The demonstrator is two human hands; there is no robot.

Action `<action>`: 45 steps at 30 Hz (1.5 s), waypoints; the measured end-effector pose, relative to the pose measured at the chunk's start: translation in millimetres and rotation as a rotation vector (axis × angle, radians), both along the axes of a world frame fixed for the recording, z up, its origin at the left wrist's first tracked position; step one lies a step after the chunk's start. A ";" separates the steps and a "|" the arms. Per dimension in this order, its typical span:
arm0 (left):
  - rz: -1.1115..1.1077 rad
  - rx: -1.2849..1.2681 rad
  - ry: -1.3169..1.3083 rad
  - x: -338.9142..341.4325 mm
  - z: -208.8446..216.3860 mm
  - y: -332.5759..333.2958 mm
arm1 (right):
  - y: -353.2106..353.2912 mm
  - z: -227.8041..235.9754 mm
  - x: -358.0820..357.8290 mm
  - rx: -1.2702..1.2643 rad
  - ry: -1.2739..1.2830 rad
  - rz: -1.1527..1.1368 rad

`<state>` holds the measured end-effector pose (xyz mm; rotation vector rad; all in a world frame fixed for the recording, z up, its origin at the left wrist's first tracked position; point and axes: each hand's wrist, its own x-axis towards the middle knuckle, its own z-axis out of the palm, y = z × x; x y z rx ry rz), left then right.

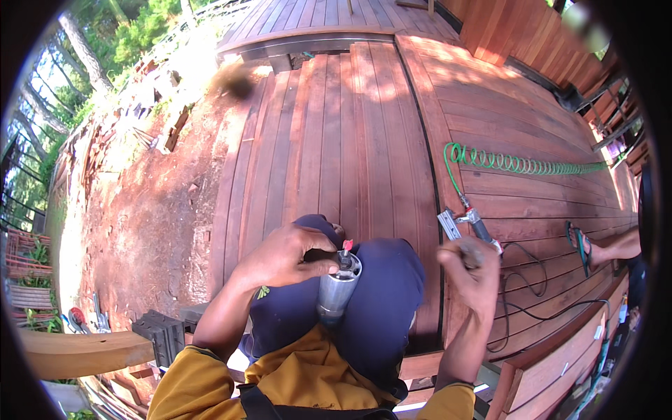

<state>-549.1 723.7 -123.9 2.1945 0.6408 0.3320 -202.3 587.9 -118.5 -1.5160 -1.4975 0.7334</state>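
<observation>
We see the metal power-tool motor (337,297) standing nearly upright between the knees, its smooth silvery cylinder catching the light against soft navy trousers (392,280). A red-tipped bit (347,245) projects from the dark collet (344,262) on top, so we judge it fitted, though we cannot tell whether it is tightened; any securing would be what is left. Our left hand (287,255) is half curled, thumb and forefinger parted at the collet; we cannot tell if they pinch it. Our right hand (472,273) is raised well apart, fingers bent inward, its contents unclear. Beyond lie long-grained reddish deck boards (336,140), a metal air tool (479,225), a springy green coiled hose (532,164) and a thin black cord (514,305).
</observation>
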 end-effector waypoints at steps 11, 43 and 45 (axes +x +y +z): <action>0.105 -0.037 -0.004 -6.1 -0.5 -7.6 | 92.4 -1.0 -85.6 -0.351 0.081 0.685; 0.323 0.100 -0.036 -2.8 -0.8 -50.3 | 76.5 1.3 -107.2 -0.283 -0.239 0.519; 0.272 0.137 -0.057 -6.3 0.7 -43.1 | 74.5 -0.6 -98.4 -0.216 -0.171 0.509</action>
